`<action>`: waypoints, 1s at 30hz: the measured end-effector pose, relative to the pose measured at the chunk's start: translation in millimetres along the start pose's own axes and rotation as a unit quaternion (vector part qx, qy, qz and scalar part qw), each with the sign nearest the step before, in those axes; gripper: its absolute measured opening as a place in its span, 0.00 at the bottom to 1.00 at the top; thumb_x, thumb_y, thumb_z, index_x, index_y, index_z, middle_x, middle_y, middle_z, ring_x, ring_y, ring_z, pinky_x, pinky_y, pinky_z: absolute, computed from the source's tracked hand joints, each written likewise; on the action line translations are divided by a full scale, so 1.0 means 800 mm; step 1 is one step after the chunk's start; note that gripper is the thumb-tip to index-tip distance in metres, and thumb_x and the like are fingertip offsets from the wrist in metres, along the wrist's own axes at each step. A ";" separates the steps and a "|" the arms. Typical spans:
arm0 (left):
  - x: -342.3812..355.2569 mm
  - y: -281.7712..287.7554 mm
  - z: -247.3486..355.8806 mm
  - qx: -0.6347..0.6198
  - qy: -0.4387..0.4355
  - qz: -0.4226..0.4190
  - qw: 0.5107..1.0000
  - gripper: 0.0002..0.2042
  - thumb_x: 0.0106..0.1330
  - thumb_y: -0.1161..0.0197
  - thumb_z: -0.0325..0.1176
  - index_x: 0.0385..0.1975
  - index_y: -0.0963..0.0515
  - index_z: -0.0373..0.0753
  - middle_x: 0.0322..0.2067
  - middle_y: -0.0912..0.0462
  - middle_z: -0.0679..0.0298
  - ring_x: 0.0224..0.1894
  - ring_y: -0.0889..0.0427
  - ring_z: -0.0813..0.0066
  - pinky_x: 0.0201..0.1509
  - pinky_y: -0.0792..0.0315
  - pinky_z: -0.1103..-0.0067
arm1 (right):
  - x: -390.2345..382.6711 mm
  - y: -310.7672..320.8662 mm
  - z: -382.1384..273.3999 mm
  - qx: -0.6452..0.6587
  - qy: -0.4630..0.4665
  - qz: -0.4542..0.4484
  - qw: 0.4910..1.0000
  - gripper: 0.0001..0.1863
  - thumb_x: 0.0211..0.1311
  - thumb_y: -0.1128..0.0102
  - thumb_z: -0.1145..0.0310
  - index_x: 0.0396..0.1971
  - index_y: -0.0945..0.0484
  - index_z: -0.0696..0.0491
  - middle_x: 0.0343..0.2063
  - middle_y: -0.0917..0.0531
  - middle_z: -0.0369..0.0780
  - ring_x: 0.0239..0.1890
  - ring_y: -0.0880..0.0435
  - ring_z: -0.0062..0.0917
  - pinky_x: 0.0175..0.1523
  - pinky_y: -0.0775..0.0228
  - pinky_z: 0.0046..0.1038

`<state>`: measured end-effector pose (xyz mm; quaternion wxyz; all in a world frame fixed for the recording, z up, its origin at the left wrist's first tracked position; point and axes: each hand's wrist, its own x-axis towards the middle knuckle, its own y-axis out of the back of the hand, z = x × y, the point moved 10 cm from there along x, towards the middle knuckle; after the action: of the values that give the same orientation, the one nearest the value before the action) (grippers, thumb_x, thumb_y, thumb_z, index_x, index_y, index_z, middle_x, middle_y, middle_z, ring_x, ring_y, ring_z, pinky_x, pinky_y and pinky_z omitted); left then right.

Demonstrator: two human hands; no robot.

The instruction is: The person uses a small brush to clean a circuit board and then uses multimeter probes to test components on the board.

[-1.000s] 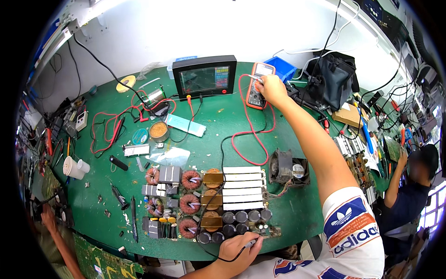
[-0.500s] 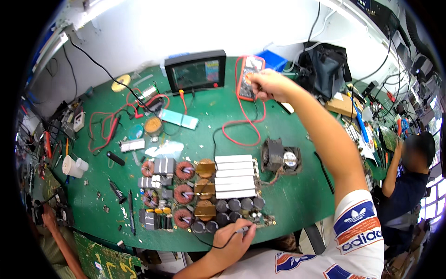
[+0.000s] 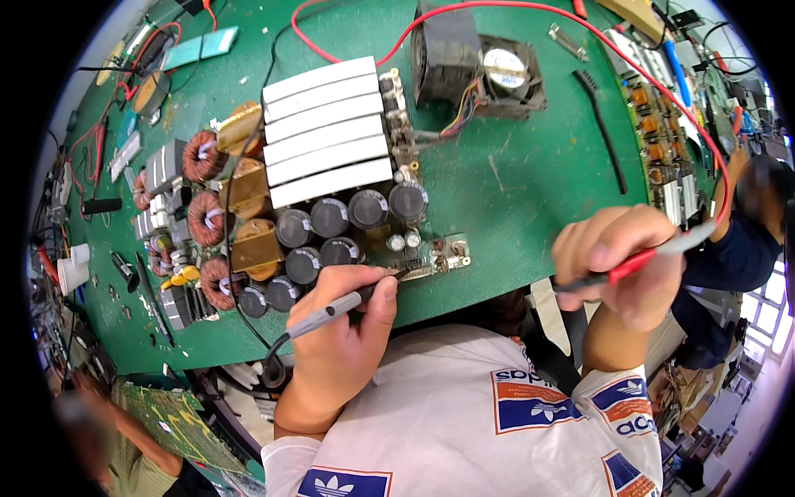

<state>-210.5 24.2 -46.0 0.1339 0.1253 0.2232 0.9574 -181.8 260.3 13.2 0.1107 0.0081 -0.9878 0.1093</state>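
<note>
My left hand (image 3: 344,327) is closed around a grey and black test probe (image 3: 325,315). Its dark tip reaches a row of pins at the near edge of the circuit board (image 3: 451,251); whether it touches metal is too small to tell. In my right hand (image 3: 617,253), blurred by motion, is a red test probe (image 3: 636,263), held in the air right of the board with its dark end pointing left. The board carries black cylindrical capacitors (image 3: 330,217), white blocks (image 3: 327,128) and copper-wound coils (image 3: 204,219).
A cooling fan (image 3: 507,70) in a dark housing is wired to the board. The red lead (image 3: 513,5) arcs over the bench (image 3: 530,166). A black strip (image 3: 602,132) lies on the right. Another person (image 3: 758,195) is at the far right; a second (image 3: 124,431) is lower left.
My right hand has left the multimeter's dial and now holds the red probe near me. The left hand's probe has turned toward the board's near edge. The view has dropped closer; the multimeter is out of sight.
</note>
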 end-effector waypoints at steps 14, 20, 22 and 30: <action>-0.012 -0.001 -0.019 -0.085 0.067 0.031 0.994 0.10 0.61 0.29 0.24 0.39 0.24 0.33 0.33 0.12 0.54 0.32 0.12 0.70 0.37 0.19 0.79 | -0.034 -0.028 0.084 -0.125 0.055 -0.006 0.991 0.15 0.55 0.28 0.78 0.42 0.19 0.62 0.30 0.15 0.44 0.27 0.17 0.29 0.33 0.26 0.30; -0.006 -0.008 -0.009 -0.051 0.079 -0.026 0.995 0.11 0.67 0.36 0.27 0.42 0.30 0.32 0.34 0.14 0.47 0.31 0.13 0.66 0.38 0.19 0.76 | -0.029 -0.029 0.104 -0.133 -0.052 0.018 0.990 0.14 0.52 0.29 0.80 0.40 0.19 0.63 0.28 0.15 0.44 0.25 0.17 0.28 0.30 0.27 0.27; -0.005 -0.011 -0.006 -0.050 0.085 -0.048 0.994 0.10 0.71 0.39 0.28 0.43 0.33 0.32 0.34 0.15 0.44 0.31 0.14 0.63 0.39 0.19 0.74 | -0.027 -0.031 0.101 -0.134 -0.034 0.006 0.990 0.15 0.50 0.29 0.81 0.39 0.19 0.63 0.28 0.14 0.45 0.25 0.16 0.29 0.29 0.27 0.27; -0.004 -0.015 -0.007 -0.077 0.046 -0.085 0.992 0.12 0.71 0.41 0.27 0.46 0.36 0.31 0.34 0.16 0.39 0.32 0.14 0.61 0.39 0.18 0.72 | -0.019 -0.042 0.093 -0.184 0.031 -0.020 0.982 0.18 0.41 0.28 0.86 0.37 0.19 0.62 0.28 0.14 0.46 0.26 0.14 0.33 0.30 0.27 0.28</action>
<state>-206.5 31.1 -57.1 0.2141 0.0510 0.1648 0.9615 -181.8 211.3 -54.1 0.1425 0.0036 -0.9869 -0.0760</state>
